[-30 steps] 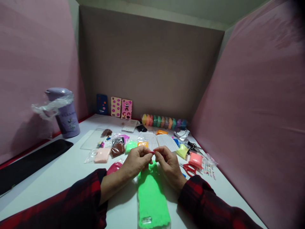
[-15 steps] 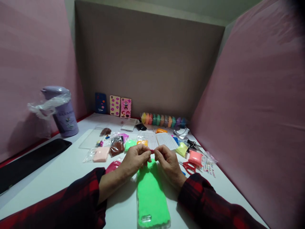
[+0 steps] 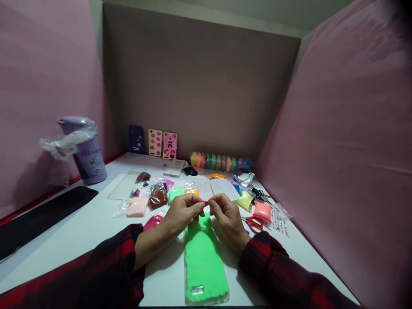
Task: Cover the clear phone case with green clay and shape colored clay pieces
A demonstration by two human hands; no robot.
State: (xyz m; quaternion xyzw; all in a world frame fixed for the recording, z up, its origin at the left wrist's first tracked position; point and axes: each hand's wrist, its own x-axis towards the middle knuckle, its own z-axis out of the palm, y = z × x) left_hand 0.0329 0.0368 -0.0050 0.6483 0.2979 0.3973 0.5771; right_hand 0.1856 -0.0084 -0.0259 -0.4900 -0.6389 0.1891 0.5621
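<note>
A small strip of dark pink-red clay (image 3: 206,203) stretches between my fingertips. My left hand (image 3: 183,215) pinches one end with thumb and forefinger. Its other end is pinched by my right hand (image 3: 227,219). Most of the strip is hidden by the fingers. Beneath both hands lies a clear phone case (image 3: 221,300), its back covered with bright green clay (image 3: 206,262) except around the camera opening (image 3: 197,289). A bag of pink clay (image 3: 153,221) is beside my left wrist, partly behind it. Red-handled scissors (image 3: 255,225) lie right of my right hand.
Bagged clay in peach (image 3: 137,207), brown (image 3: 158,196), yellow (image 3: 245,201) and coral (image 3: 262,211) surrounds an open notebook (image 3: 223,189). Decorated phone cases (image 3: 155,142) lean on the back wall. At left stand a purple tumbler (image 3: 86,150) and a black flat case (image 3: 48,219).
The red strip between my fingertips looks thinner. Both hands stay nearly in place, and the view has shifted slightly.
</note>
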